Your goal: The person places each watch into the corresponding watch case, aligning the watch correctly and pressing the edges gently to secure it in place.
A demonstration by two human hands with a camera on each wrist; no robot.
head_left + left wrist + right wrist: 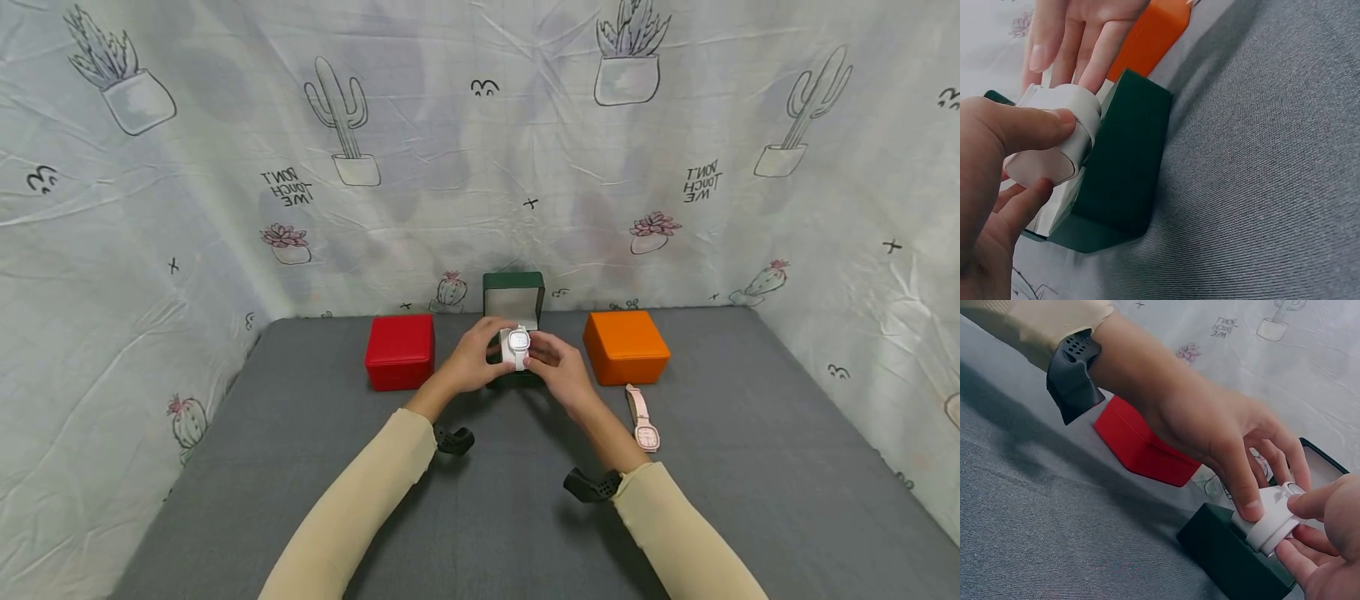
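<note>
The left hand [474,357] grips a white cushion [1040,166] and the right hand [558,368] pinches the white watch [519,340] around it, both at twelve o'clock over the open green box [513,280]. Uneven pressure might slide the strap off; the fingers hide its clasp and much of the box's interior.

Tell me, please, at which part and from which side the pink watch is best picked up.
Probably pinch the pink watch by both sides of its case, coming from above and the near side. It lies dial up, with the case nearest the person; the far strap end is close to the orange box, and the right forearm crowds its left.
</note>
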